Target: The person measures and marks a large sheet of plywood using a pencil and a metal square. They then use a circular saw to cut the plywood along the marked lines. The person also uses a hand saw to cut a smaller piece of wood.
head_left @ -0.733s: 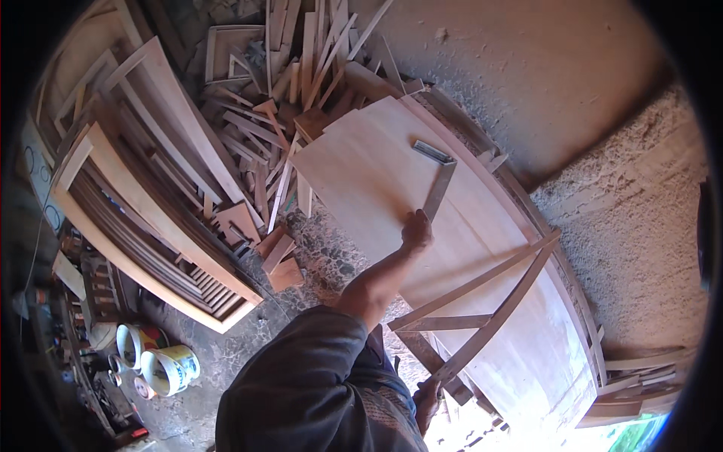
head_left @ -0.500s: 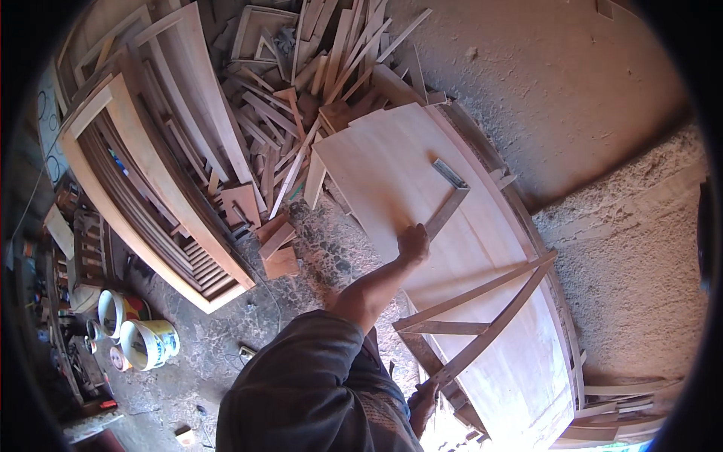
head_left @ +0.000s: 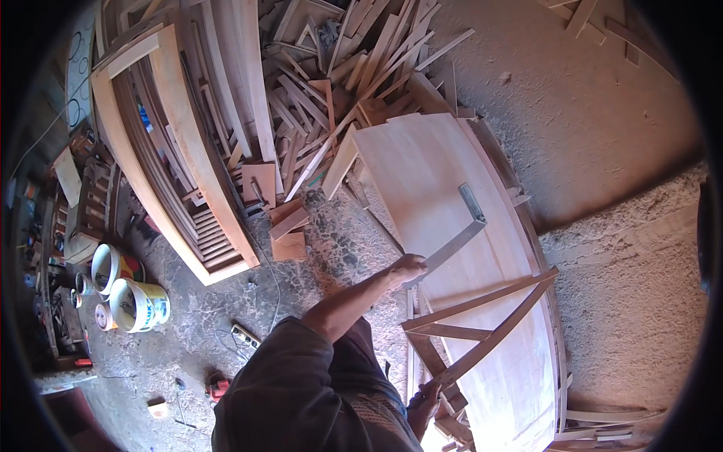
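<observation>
My left hand [head_left: 407, 268] is closed around one end of a try square [head_left: 456, 242], just past the near left edge of a pale wooden panel [head_left: 410, 177]. The square's other arm [head_left: 471, 203] points away over the panel, bent at about a right angle. Lower down, my right hand [head_left: 424, 403] grips the near corner of a triangular wooden frame [head_left: 506, 326] with a short cross brace. That frame lies across the panel, its tip reaching the far right edge. My right fingers are partly in shadow.
Offcuts [head_left: 331, 124] are heaped beyond the panel. At left leans a louvred wooden frame [head_left: 177, 124], with white buckets [head_left: 140, 305] nearby. A power strip [head_left: 245, 336] and cable lie on the floor. A rough wall [head_left: 625, 294] borders the right.
My left hand has drawn the try square back toward the panel's near left edge, and the square has turned a little. My right hand keeps its grip. The whole view has shifted.
</observation>
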A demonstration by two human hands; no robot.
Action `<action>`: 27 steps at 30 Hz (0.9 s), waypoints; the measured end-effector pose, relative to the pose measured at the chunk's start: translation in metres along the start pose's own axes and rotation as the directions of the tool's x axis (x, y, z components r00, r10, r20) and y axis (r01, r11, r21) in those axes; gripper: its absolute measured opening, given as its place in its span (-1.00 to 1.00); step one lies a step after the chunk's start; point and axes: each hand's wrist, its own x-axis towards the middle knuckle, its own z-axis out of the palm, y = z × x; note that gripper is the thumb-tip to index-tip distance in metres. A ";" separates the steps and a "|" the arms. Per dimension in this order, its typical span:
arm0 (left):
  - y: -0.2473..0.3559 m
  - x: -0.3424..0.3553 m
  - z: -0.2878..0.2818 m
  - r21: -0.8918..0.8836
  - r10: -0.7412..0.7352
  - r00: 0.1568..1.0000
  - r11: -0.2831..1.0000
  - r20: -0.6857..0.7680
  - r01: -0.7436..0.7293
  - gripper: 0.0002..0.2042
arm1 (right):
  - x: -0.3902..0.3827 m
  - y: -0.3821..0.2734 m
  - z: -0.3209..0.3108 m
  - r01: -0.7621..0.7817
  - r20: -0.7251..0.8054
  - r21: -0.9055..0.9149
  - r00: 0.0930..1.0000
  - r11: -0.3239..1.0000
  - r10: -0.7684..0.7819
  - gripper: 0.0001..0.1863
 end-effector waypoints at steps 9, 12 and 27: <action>-0.092 -0.163 -0.122 -0.257 -0.046 0.961 0.966 -0.272 -0.026 -0.75 | 0.012 0.018 0.008 -0.029 -0.009 0.081 1.000 0.996 0.030 -0.62; -0.122 -0.183 -0.143 -0.352 -0.102 0.935 0.935 -0.341 -0.027 -0.73 | 0.026 0.027 0.003 -0.012 -0.042 0.087 0.999 0.996 0.016 -0.61; -0.309 -0.148 -0.272 0.042 -0.533 0.743 0.801 -0.404 0.597 -0.73 | 0.041 0.047 -0.030 -0.119 -0.320 -0.245 0.947 0.962 0.035 -0.55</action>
